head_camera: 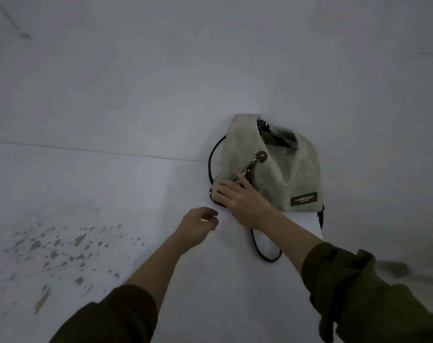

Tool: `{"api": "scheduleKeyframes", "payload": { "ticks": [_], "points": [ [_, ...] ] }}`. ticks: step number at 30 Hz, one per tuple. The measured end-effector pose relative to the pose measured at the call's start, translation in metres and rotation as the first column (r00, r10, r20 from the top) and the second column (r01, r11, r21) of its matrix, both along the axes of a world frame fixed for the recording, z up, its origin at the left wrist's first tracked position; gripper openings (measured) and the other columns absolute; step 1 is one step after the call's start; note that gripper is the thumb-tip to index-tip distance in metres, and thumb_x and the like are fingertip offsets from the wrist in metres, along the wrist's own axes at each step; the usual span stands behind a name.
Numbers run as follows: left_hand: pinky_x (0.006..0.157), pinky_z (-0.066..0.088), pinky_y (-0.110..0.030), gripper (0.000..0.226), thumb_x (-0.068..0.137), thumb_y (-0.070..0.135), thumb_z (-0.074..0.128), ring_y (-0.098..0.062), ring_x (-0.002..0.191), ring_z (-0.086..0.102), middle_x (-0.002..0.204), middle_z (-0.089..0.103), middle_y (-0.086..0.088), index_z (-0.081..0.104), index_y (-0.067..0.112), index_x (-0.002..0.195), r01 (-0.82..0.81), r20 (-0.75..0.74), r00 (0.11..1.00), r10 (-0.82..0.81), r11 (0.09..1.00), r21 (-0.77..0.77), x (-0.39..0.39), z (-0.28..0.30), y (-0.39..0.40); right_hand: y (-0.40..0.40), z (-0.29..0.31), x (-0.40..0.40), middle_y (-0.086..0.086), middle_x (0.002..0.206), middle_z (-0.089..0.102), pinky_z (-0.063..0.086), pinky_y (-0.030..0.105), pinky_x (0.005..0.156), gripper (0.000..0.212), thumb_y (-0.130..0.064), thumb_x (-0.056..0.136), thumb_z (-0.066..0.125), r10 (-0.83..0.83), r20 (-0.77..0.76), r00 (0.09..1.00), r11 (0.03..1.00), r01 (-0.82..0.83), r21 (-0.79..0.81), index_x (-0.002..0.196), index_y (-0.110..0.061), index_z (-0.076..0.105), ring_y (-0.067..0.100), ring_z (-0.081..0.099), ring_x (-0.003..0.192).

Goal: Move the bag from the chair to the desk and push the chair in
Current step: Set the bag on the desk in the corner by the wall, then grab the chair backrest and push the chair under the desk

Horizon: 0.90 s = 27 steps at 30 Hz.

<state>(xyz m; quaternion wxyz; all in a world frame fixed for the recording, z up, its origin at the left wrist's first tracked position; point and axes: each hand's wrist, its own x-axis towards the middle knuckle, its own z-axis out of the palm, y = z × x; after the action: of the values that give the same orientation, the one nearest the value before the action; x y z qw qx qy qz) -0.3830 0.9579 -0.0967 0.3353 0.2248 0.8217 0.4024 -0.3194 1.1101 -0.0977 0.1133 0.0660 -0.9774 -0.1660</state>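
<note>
A beige fabric bag (279, 169) with a brown label and a dark strap (265, 256) stands on the white desk (136, 189), leaning against the wall. My right hand (242, 201) lies on the bag's lower left corner, fingers curled over its edge. Just to the left, my left hand (198, 229) hovers over the desk with loosely bent fingers and holds nothing. The strap loops out on the desk under my right forearm. The chair is not in view.
A white wall (210, 70) rises directly behind the desk and bag. The desk's right edge (320, 233) runs close beside the bag. Brownish stains (62, 246) speckle the desk's left part.
</note>
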Motion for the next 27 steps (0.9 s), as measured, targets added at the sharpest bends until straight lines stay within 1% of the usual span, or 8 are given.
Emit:
{"api": "scheduleKeyframes", "payload": {
  "ticks": [3, 6, 8, 13, 16, 19, 22, 27],
  "points": [
    [0.066, 0.043, -0.023, 0.029, 0.085, 0.015, 0.056, -0.018, 0.087, 0.059, 0.103, 0.064, -0.007, 0.061, 0.011, 0.114, 0.100, -0.057, 0.993, -0.099, 0.995, 0.008, 0.010, 0.013, -0.025, -0.024, 0.009, 0.029, 0.009, 0.105, 0.068, 0.051, 0.044, 0.090, 0.054, -0.002, 0.052, 0.076, -0.054, 0.075, 0.996, 0.989, 0.064, -0.135, 0.104, -0.010, 0.061, 0.028, 0.065, 0.101],
    [0.060, 0.043, -0.018, 0.028, 0.086, 0.016, 0.056, -0.017, 0.083, 0.059, 0.100, 0.062, -0.005, 0.061, 0.010, 0.113, 0.205, -0.098, 0.974, -0.204, 0.979, 0.002, 0.025, 0.022, -0.061, -0.062, 0.019, 0.059, 0.014, 0.130, 0.052, 0.029, 0.044, 0.110, 0.051, 0.001, 0.075, 0.059, -0.136, 0.205, 0.969, 0.945, 0.189, -0.267, 0.124, -0.007, 0.048, 0.032, 0.046, 0.123],
    [0.061, 0.043, -0.018, 0.027, 0.086, 0.016, 0.056, -0.017, 0.083, 0.058, 0.099, 0.062, -0.005, 0.061, 0.010, 0.112, 0.244, -0.111, 0.964, -0.242, 0.970, 0.007, 0.036, 0.026, -0.091, -0.091, 0.024, 0.077, 0.012, 0.142, 0.042, 0.018, 0.043, 0.115, 0.051, -0.002, 0.083, 0.051, -0.220, 0.263, 0.939, 0.911, 0.294, -0.288, 0.132, -0.008, 0.039, 0.029, 0.034, 0.133],
    [0.063, 0.044, -0.021, 0.024, 0.084, 0.013, 0.057, -0.019, 0.086, 0.059, 0.098, 0.064, -0.006, 0.063, 0.011, 0.107, 0.322, -0.140, 0.938, -0.318, 0.947, 0.007, 0.062, 0.028, -0.177, -0.174, 0.028, 0.116, 0.010, 0.144, 0.040, 0.027, 0.041, 0.112, 0.052, -0.004, 0.086, 0.049, -0.309, 0.289, 0.906, 0.821, 0.408, -0.401, 0.136, -0.010, 0.037, 0.028, 0.034, 0.133],
    [0.075, 0.042, -0.024, 0.024, 0.086, 0.014, 0.056, -0.017, 0.089, 0.057, 0.109, 0.064, -0.008, 0.063, 0.011, 0.109, 0.390, -0.204, 0.896, -0.394, 0.919, -0.060, 0.079, 0.025, -0.235, -0.229, 0.030, 0.142, 0.008, 0.146, 0.038, 0.035, 0.039, 0.107, 0.052, -0.007, 0.087, 0.049, -0.380, 0.326, 0.866, 0.675, 0.501, -0.543, 0.137, -0.013, 0.036, 0.027, 0.037, 0.131],
    [0.075, 0.041, -0.023, 0.026, 0.088, 0.015, 0.054, -0.016, 0.091, 0.056, 0.114, 0.062, -0.008, 0.059, 0.011, 0.114, 0.457, -0.209, 0.854, -0.477, 0.879, -0.139, 0.099, 0.025, -0.289, -0.283, 0.028, 0.166, 0.007, 0.147, 0.037, 0.033, 0.038, 0.109, 0.052, -0.010, 0.088, 0.050, -0.385, 0.370, 0.846, 0.549, 0.532, -0.645, 0.137, -0.014, 0.034, 0.025, 0.036, 0.133],
    [0.071, 0.040, -0.019, 0.028, 0.088, 0.014, 0.054, -0.015, 0.088, 0.054, 0.115, 0.064, -0.010, 0.058, 0.009, 0.115, 0.489, -0.198, 0.832, -0.519, 0.853, -0.180, 0.116, 0.024, -0.341, -0.331, 0.026, 0.187, 0.007, 0.146, 0.039, 0.031, 0.036, 0.110, 0.051, -0.010, 0.089, 0.051, -0.360, 0.395, 0.845, 0.510, 0.533, -0.675, 0.137, -0.012, 0.035, 0.025, 0.037, 0.133],
    [0.084, 0.038, -0.021, 0.030, 0.087, 0.012, 0.054, -0.019, 0.098, 0.057, 0.119, 0.063, -0.013, 0.058, 0.007, 0.116, 0.461, -0.218, 0.833, -0.509, 0.856, -0.236, 0.136, 0.026, -0.417, -0.400, 0.025, 0.215, 0.011, 0.142, 0.044, 0.032, 0.036, 0.108, 0.049, -0.010, 0.088, 0.053, -0.304, 0.411, 0.859, 0.538, 0.511, -0.670, 0.135, -0.010, 0.038, 0.027, 0.041, 0.129]
  ]
}}
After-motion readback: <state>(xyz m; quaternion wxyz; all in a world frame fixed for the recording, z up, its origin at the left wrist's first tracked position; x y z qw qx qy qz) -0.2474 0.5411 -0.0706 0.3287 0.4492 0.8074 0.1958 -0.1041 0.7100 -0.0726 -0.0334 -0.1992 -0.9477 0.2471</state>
